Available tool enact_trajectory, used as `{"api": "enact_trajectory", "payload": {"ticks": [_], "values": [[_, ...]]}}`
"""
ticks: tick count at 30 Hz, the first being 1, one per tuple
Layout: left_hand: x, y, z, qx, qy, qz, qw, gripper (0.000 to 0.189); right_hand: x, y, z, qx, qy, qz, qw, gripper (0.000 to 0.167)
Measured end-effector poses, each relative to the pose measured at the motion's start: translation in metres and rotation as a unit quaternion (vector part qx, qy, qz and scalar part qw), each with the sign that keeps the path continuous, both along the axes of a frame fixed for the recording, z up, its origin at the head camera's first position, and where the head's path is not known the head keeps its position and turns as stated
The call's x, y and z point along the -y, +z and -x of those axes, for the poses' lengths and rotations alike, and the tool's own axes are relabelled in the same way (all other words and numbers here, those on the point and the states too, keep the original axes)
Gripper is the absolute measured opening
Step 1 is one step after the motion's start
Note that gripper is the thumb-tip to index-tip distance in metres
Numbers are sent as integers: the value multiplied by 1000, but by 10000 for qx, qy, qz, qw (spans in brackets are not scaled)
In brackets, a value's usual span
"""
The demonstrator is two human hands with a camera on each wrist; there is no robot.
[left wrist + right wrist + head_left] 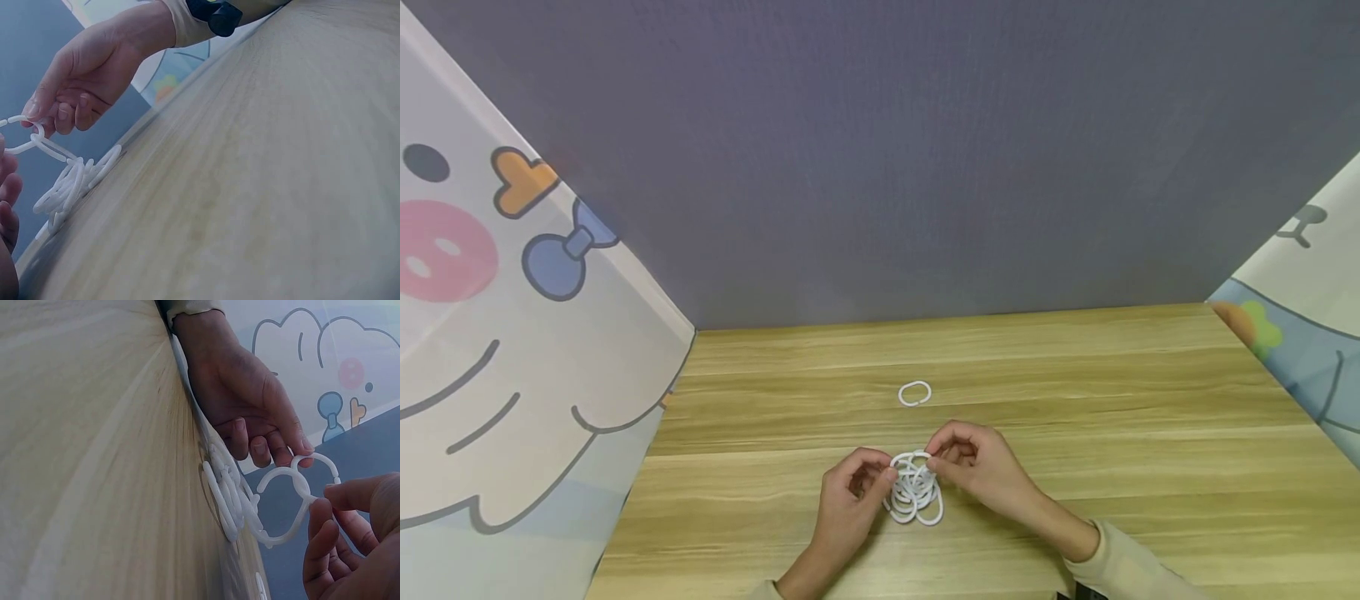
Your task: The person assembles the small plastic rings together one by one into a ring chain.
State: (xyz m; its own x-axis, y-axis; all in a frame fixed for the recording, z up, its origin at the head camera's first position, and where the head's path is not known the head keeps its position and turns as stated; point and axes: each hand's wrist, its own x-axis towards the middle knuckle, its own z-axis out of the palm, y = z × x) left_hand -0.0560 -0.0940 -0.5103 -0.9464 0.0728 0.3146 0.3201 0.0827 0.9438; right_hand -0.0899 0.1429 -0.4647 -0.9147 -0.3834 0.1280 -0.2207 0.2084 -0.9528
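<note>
A bunch of white oval chain links [916, 493] lies on the wooden table, and several of them are hooked together. At its upper left, my left hand [852, 502] pinches a white link [325, 464] between thumb and forefinger. My right hand [987, 468] pinches at the upper right of the bunch. The right wrist view shows the raised link stretching between both hands' fingertips, with a second link [284, 540] hooked through it. A small gap shows in the links' outline. Whether both hands grip the same link, I cannot tell for sure.
One single white link [914, 393] lies on the table [760, 500] beyond the hands. A grey panel [925, 167] stands along the far edge. Cartoon-printed panels [550, 375] flank the table left and right.
</note>
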Motion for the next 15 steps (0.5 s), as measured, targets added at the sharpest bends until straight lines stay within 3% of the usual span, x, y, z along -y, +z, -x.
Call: {"api": "enact_trajectory", "payload": {"ticks": [15], "values": [[-1,0,0,-7,54,49,10000,6,-4,6,6,-38,-51,22,10000,12]]}}
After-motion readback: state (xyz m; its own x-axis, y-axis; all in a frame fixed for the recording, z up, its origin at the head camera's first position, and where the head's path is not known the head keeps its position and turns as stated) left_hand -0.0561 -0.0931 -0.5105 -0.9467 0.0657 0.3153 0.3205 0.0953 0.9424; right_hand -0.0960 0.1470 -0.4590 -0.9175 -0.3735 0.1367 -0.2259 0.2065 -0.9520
